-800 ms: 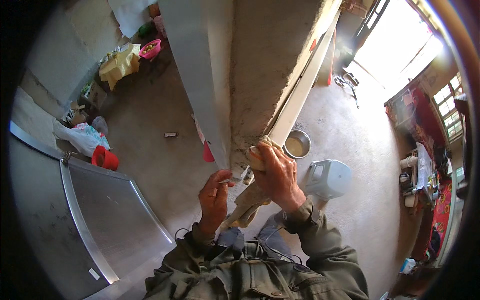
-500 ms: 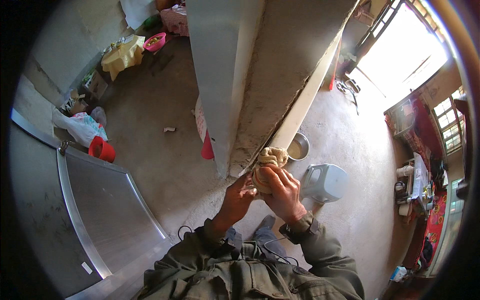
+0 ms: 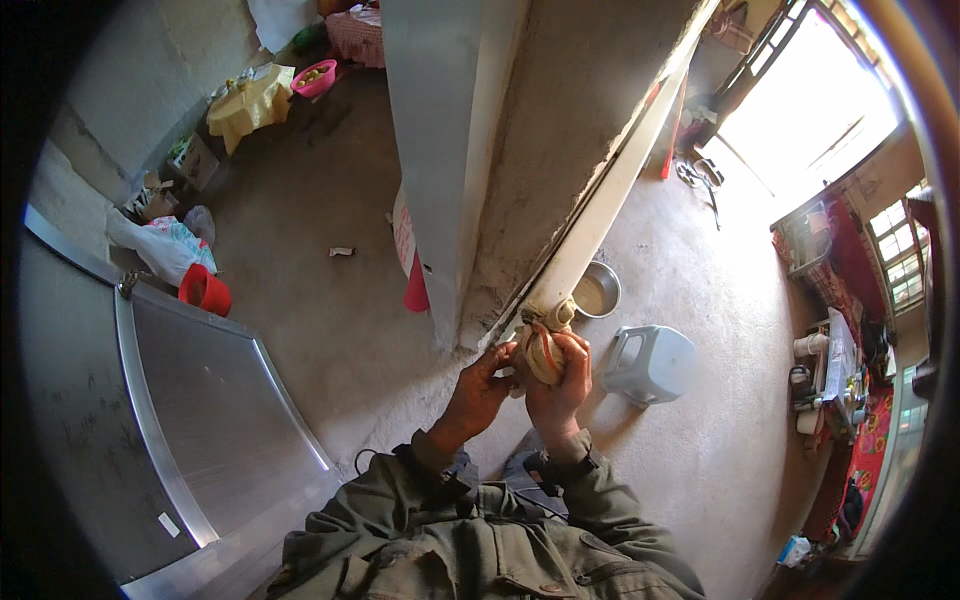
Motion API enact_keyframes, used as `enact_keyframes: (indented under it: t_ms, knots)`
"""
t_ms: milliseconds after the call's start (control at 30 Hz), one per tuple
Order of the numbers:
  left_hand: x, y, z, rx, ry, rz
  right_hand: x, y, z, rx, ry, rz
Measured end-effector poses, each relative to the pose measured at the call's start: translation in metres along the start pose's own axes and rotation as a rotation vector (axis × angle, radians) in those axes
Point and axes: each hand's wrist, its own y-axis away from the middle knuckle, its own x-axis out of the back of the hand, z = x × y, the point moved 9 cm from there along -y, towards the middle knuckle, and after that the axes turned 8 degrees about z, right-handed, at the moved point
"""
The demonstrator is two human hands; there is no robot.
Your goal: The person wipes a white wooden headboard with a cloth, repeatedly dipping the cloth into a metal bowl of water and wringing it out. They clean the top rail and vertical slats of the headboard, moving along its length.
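My right hand (image 3: 558, 395) is closed round a bunched beige cloth (image 3: 543, 355) with orange stripes. The cloth's rolled upper part meets the lower end of a long cream door-frame strip (image 3: 600, 215) along the wall edge. Just left of the cloth, my left hand (image 3: 472, 398) has thumb and fingers pinched together at the cloth's side. Whatever is between those fingertips is too small to make out. Both hands are in front of me, close together.
A grey-blue plastic stool (image 3: 655, 365) stands right of my hands, with a metal basin (image 3: 597, 290) beyond it. At left are a metal-framed door (image 3: 225, 400), a red bucket (image 3: 205, 290) and a white plastic bag (image 3: 160, 250). A pale wall end (image 3: 435, 150) rises ahead.
My right hand has turned and shifted slightly down, showing more of the striped cloth, whose upper roll looks smaller. My left hand stays beside it, its fingertips slightly farther right.
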Motion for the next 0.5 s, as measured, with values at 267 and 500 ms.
enact_keyframes:
  t_ms: [267,500]
  knots:
    - [0.011,0.010,0.021,-0.047,0.000,0.098,-0.012,0.029,0.027,-0.583,-0.337,0.192]
    - [0.020,0.022,0.048,-0.135,-0.109,0.163,-0.043,0.061,0.046,-1.050,-0.882,0.223]
